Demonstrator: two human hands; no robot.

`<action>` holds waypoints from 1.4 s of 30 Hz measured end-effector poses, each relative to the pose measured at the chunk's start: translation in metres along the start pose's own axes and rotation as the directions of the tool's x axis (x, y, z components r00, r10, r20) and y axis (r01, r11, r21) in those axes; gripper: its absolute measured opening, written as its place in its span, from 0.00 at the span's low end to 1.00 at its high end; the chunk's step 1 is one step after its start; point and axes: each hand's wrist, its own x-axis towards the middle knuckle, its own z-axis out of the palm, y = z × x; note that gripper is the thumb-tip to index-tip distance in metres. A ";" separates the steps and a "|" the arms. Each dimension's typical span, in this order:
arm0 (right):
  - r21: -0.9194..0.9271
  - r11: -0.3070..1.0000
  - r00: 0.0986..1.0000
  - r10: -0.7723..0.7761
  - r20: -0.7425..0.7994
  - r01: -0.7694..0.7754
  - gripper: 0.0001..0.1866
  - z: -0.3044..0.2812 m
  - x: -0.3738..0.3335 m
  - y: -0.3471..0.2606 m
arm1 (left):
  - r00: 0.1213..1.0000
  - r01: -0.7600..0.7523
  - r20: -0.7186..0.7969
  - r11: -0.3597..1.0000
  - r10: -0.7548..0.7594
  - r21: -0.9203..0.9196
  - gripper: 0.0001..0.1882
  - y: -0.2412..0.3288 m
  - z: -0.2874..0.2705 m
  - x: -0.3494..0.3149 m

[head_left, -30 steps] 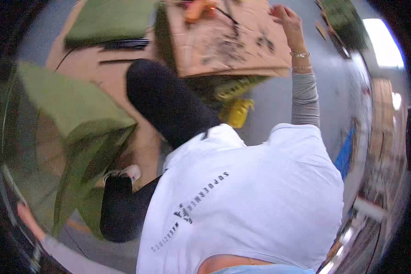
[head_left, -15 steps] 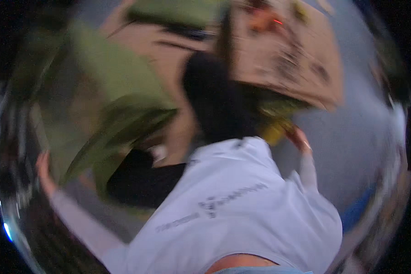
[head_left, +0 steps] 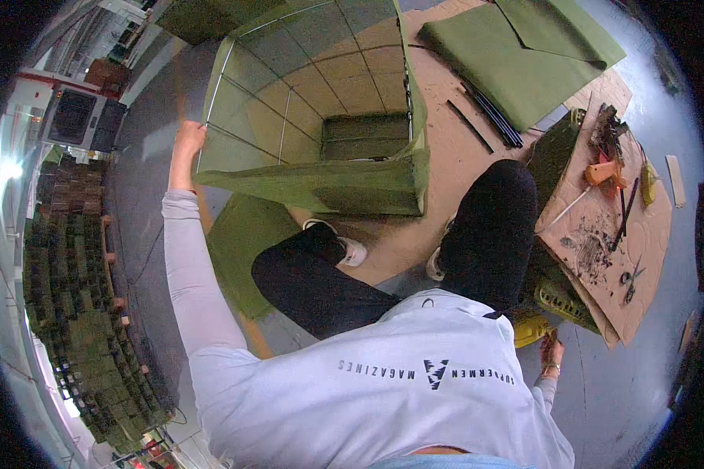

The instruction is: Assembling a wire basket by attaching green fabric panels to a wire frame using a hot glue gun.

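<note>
A large open box of green fabric (head_left: 344, 187) over a thin metal wire frame (head_left: 224, 70) stands in front of me, its open side toward me. At its left edge my left hand (head_left: 188, 141) is closed round the frame and cloth, arm stretched out. Low at my right side, my right hand (head_left: 553, 352) has its fingers curled at the rim of a yellow plastic seat (head_left: 529, 328). My body hides most of that seat. A flat green fabric piece (head_left: 246, 242) lies under the box's near left corner, beside my left leg.
Folded green fabric (head_left: 516, 62) and black rods (head_left: 489, 117) lie on cardboard (head_left: 383, 250). At right, a cardboard-topped crate (head_left: 633, 289) bears an orange glue gun (head_left: 602, 173), scissors (head_left: 630, 280) and dark scraps. Stacked green bundles (head_left: 70, 297) stand far left.
The view has swung left and sharpened from blur. My left hand, earlier apart with spread fingers, now grips the box's frame edge. My right hand stays by the yellow seat.
</note>
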 end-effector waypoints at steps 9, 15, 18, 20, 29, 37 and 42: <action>-0.575 0.775 0.947 -0.320 0.002 0.263 0.23 -0.060 0.052 0.056 | 0.994 -0.054 -0.100 0.991 0.042 -0.124 0.17 -0.004 0.002 -0.007; -0.844 0.497 0.867 -0.491 -0.085 0.199 0.15 -0.029 -0.017 -0.025 | 0.759 -0.082 -0.638 0.954 -0.129 -0.289 0.15 0.063 -0.079 -0.091; -0.417 0.727 0.758 -0.640 -0.124 0.545 0.11 0.019 -0.092 -0.148 | 0.607 -0.377 -0.794 0.873 -0.020 -0.310 0.14 0.133 -0.094 -0.138; 0.052 0.775 0.772 -0.616 -0.157 0.630 0.12 0.092 -0.130 -0.211 | 0.607 -0.600 -0.794 0.664 0.017 -0.445 0.15 0.199 -0.083 -0.181; 0.378 0.666 0.217 -0.631 0.745 0.643 0.08 0.407 -0.260 -0.251 | 0.532 -0.844 -0.718 0.354 0.449 -0.403 0.17 0.354 -0.042 -0.274; 0.358 -0.293 -0.454 -0.701 0.551 0.886 0.11 0.425 -0.238 -0.255 | 0.534 -0.790 -0.660 0.591 0.529 -0.165 0.16 0.314 0.005 -0.246; 0.489 0.677 0.030 -0.601 0.799 0.550 0.20 0.420 -0.265 -0.246 | 0.547 -0.829 -0.658 0.445 0.517 -0.339 0.41 0.359 -0.003 -0.258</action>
